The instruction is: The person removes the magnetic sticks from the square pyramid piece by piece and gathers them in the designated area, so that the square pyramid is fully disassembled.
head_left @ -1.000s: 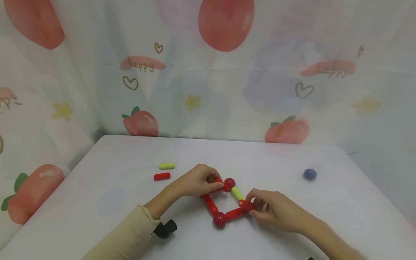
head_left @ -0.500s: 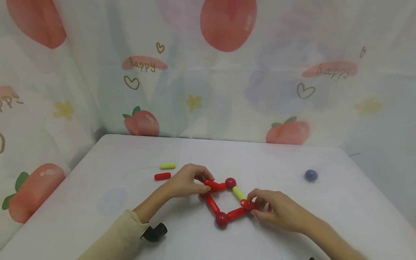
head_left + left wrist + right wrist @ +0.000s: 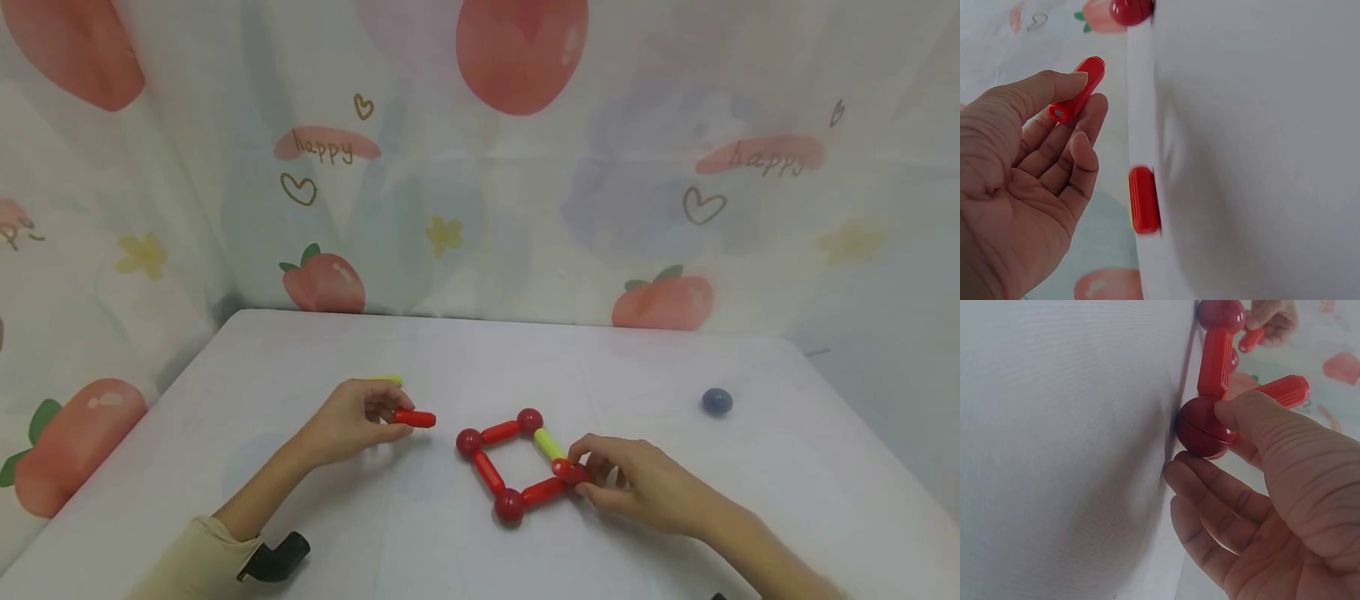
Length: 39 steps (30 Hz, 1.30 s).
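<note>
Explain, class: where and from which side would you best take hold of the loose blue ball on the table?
Pinch the blue ball across its middle, coming from above. It sits alone on the white table, off beyond the right hand, with nothing beside it, so every side looks free; being round, it would probably roll if pushed sideways.

- My head view is evenly and softly lit, with faint shadows under the left hand (image 3: 352, 421) and right hand (image 3: 637, 483) on the white table (image 3: 675, 533).
- The curtain (image 3: 525, 208) looks washed out, hazy, and bends towards the edges.
- My left wrist view smears a red rod (image 3: 1144, 200) with blur.
- My right wrist view is sharp on the red ball (image 3: 1200, 428); its background is soft.
</note>
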{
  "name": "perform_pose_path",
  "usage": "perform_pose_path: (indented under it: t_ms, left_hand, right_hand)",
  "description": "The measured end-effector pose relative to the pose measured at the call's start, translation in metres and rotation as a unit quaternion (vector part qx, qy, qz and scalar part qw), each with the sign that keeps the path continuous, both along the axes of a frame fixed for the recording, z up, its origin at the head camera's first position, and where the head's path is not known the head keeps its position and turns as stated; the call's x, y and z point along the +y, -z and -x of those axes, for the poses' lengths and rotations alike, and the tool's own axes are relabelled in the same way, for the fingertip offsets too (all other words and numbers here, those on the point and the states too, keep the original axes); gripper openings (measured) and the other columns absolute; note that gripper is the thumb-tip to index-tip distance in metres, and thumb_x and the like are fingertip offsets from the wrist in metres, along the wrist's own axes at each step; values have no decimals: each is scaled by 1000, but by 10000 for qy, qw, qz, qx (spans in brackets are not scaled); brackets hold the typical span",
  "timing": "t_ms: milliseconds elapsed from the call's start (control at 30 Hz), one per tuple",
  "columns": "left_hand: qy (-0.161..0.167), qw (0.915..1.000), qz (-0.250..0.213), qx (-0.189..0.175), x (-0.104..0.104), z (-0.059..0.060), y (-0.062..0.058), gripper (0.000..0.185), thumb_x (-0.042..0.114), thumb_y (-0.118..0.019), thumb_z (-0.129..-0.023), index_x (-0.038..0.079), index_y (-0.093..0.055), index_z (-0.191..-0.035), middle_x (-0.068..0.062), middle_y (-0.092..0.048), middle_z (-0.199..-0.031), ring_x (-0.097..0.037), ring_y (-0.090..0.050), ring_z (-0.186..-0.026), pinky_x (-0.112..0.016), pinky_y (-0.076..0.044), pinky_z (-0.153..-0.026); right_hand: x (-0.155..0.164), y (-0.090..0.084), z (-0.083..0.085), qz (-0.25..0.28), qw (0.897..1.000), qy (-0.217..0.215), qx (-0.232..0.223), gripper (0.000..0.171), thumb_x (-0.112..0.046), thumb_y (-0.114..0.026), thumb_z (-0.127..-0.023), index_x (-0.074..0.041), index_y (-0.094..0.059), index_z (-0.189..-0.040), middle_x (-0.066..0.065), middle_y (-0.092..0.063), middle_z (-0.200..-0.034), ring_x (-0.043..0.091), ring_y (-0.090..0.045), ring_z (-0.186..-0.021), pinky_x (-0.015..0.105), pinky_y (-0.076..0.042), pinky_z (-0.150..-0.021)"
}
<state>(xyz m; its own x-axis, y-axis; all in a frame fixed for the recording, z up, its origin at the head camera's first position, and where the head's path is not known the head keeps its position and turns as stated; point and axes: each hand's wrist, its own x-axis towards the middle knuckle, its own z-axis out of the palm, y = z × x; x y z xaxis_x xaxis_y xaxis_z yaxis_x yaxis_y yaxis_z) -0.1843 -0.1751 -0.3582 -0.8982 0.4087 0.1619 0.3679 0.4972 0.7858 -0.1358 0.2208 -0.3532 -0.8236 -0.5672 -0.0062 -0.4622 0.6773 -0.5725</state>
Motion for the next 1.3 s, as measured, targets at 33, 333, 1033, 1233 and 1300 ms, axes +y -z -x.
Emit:
perform_pose_path:
  t_ms: [33, 333, 1033, 1233, 1300]
  left_hand:
    - [-78, 10000, 4, -23, -7, -1, 1, 22, 8, -84, -83, 8, -73, -102, -2, -72, -94, -17, -65, -80, -26, -54, -70]
    - [-463, 9980, 265, -351, -43, -3, 8, 22, 8, -84, -84, 5, -71, -101, -4, -69, -91, -19, -60, -77, -24, -52, -63]
    - [-675, 9788, 1897, 385, -44, -1, 6, 18, 8, -85, -82, 13, -75, -95, 4, -70, -86, -12, -60, -76, -28, -52, -67]
    - [-503, 9758, 1855, 1047, -28, -8, -6, 21, 14, -87, -81, 12, -75, -98, 6, -72, -86, -9, -60, -75, -26, -51, -64]
    - [-258, 9779, 1659, 1242, -16, -11, -10, 23, 15, -87, -81, 10, -75, -100, 3, -74, -91, -7, -61, -76, -25, -53, -66]
  right_hand:
    - [0, 0, 0, 8, 10000, -2, 10, 26, -22, -76, -93, -28, -63, -115, -19, -65, -90, 1, -58, -80, 22, -53, -70]
    - [0, -1, 0, 20, 10000, 32, -43, 26, -23, -76, -92, -29, -63, -115, -19, -65, -90, 1, -58, -80, 22, -52, -70]
    - [1, 1, -1, 98, 9999, -28, 84, 26, -22, -76, -93, -29, -64, -115, -19, -65, -90, 1, -58, -80, 22, -52, -70]
    - [0, 0, -2, 70, 9999, -7, 113, 26, -22, -76, -92, -29, -64, -115, -19, -64, -88, 1, -57, -78, 22, -52, -70]
    - [-1, 1, -2, 50, 9999, 26, 113, 26, -23, -76, -92, -29, -64, -115, -19, -63, -87, 1, -56, -78, 22, -52, -70]
